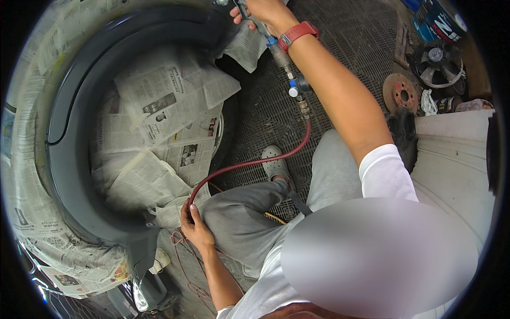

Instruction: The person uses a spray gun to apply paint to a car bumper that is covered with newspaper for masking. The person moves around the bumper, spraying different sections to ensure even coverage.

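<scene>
Silver metal spray gun point(259, 26) sits at 12 o'clock in the view, partly cut off by the upper edge and gripped in the right hand point(270, 15), whose fingers wrap its handle. Whether the trigger is pressed, I cannot tell. From the handle, a line of blue-and-silver metal fittings point(279, 56) slants toward 5 o'clock and joins a dark-red rubber hose point(255, 161), which bends round to 7 o'clock. There the left hand point(199, 228) curls around it, so the hands are well apart, linked only by the hose.

To the gun's 8 o'clock lies a dark-grey, C-shaped wheel-arch panel point(71, 159), its long curve running from 1 o'clock through 9 to 6 around printed newspaper sheets point(175, 85). Its upper end is nearer the right hand; its lower end, the left. Depth between gun and panel cannot be judged.
</scene>
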`<act>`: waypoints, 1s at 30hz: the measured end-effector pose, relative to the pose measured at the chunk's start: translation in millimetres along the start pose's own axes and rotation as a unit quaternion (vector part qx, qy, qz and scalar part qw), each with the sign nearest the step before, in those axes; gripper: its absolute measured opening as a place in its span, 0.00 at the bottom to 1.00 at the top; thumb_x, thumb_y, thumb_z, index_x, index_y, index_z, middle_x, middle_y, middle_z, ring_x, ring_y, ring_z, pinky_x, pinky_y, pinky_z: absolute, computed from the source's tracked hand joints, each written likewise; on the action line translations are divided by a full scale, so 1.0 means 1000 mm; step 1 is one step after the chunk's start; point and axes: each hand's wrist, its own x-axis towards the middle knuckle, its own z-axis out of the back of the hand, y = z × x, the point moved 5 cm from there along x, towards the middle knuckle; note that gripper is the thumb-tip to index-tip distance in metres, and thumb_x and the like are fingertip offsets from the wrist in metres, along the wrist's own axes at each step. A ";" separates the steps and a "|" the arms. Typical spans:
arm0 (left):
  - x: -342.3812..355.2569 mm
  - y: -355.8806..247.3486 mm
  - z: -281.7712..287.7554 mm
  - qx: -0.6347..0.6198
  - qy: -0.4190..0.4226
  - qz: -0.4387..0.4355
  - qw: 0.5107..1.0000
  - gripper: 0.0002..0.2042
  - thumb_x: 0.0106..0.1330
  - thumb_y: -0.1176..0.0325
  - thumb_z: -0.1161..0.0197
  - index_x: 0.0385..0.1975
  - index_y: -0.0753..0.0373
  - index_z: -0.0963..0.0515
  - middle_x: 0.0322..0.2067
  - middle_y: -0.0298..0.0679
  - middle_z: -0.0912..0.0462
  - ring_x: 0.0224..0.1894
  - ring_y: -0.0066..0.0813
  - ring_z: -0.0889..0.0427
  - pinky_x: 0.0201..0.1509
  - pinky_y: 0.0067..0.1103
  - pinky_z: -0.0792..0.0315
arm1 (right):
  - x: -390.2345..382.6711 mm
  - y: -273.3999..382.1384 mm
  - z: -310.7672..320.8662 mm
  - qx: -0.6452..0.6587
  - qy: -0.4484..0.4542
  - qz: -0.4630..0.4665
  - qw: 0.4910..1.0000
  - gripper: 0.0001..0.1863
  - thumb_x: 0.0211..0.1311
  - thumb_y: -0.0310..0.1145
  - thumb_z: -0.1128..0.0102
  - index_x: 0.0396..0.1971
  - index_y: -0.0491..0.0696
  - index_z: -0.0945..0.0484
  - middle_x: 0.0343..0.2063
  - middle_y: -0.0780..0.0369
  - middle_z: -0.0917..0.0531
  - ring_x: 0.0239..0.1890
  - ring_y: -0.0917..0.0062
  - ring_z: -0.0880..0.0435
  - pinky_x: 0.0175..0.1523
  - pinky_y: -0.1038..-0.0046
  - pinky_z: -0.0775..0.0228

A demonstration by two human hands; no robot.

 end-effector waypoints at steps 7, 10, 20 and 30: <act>0.001 0.004 0.001 -0.002 -0.004 0.002 1.000 0.22 0.81 0.58 0.40 0.58 0.74 0.20 0.51 0.48 0.14 0.53 0.34 0.17 0.63 0.27 0.27 | -0.024 0.084 -0.042 0.112 0.189 0.029 0.975 0.35 0.80 0.66 0.59 0.53 0.48 0.18 0.32 0.58 0.13 0.26 0.74 0.12 0.20 0.75 0.30; 0.000 0.005 0.003 -0.001 -0.007 0.011 1.000 0.21 0.81 0.59 0.40 0.58 0.74 0.20 0.51 0.48 0.14 0.53 0.34 0.17 0.63 0.27 0.27 | -0.011 0.089 -0.045 0.119 0.223 0.050 0.966 0.36 0.82 0.65 0.63 0.53 0.48 0.17 0.34 0.58 0.13 0.28 0.74 0.11 0.21 0.76 0.29; -0.005 0.001 0.006 0.030 -0.020 -0.011 0.999 0.23 0.79 0.56 0.40 0.58 0.73 0.19 0.51 0.53 0.12 0.54 0.42 0.15 0.65 0.31 0.27 | 0.048 -0.022 -0.003 0.046 0.053 -0.063 0.996 0.33 0.82 0.62 0.60 0.48 0.47 0.17 0.26 0.58 0.15 0.20 0.72 0.14 0.18 0.73 0.31; -0.008 -0.005 0.007 0.009 -0.034 -0.002 0.999 0.22 0.78 0.58 0.38 0.59 0.73 0.19 0.49 0.49 0.11 0.52 0.36 0.15 0.62 0.29 0.25 | 0.019 0.017 -0.022 -0.015 0.011 -0.013 1.000 0.32 0.81 0.63 0.57 0.46 0.47 0.18 0.27 0.58 0.14 0.20 0.73 0.15 0.19 0.73 0.31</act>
